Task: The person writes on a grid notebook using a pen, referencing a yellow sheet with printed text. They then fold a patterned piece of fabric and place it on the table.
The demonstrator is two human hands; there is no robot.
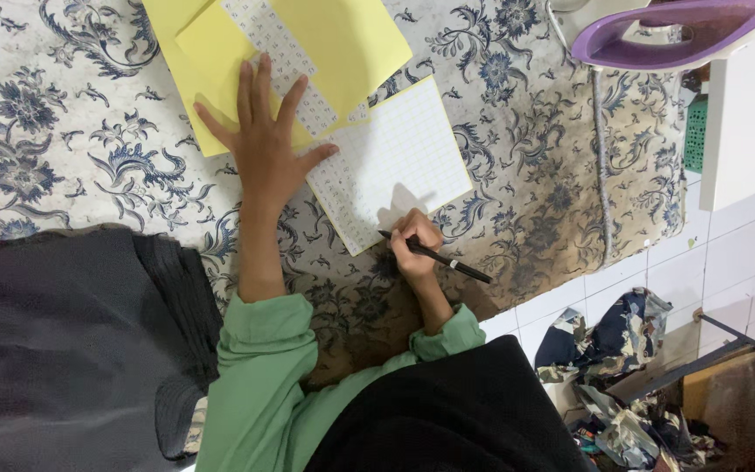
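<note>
- Head view, looking straight down: a person in green sleeves works at a surface covered with a cream cloth (63,131) printed with blue flowers.
- Right hand (414,245) is clenched around a black pen (437,257), pinched near its tip in a writing grip. The barrel runs back and to the right, past the knuckles.
- Pen tip touches, or nearly touches, the near edge of a white gridded sheet (399,162); contact cannot be told for certain.
- Left hand (266,144) lies flat with fingers spread, gripping nothing. The palm presses on yellow paper (351,39), and the thumb reaches to the left edge of the white sheet.
- White sheet lies tilted, between the two hands, just beyond the right hand. Its far corner is tucked under the yellow paper and a printed strip (286,57).
- Judging by its look, the pen is light, stiff and smooth; holding it low by the tip gives best control.
- Paper looks thin, light and floppy, likely to slide on cloth, so a flat palm suits it better than a pinch.
- Purple-and-white iron (670,31) rests at the far right, well apart from both hands.
- Patterned fabric (605,328) is heaped on the white tiled floor at lower right.
</note>
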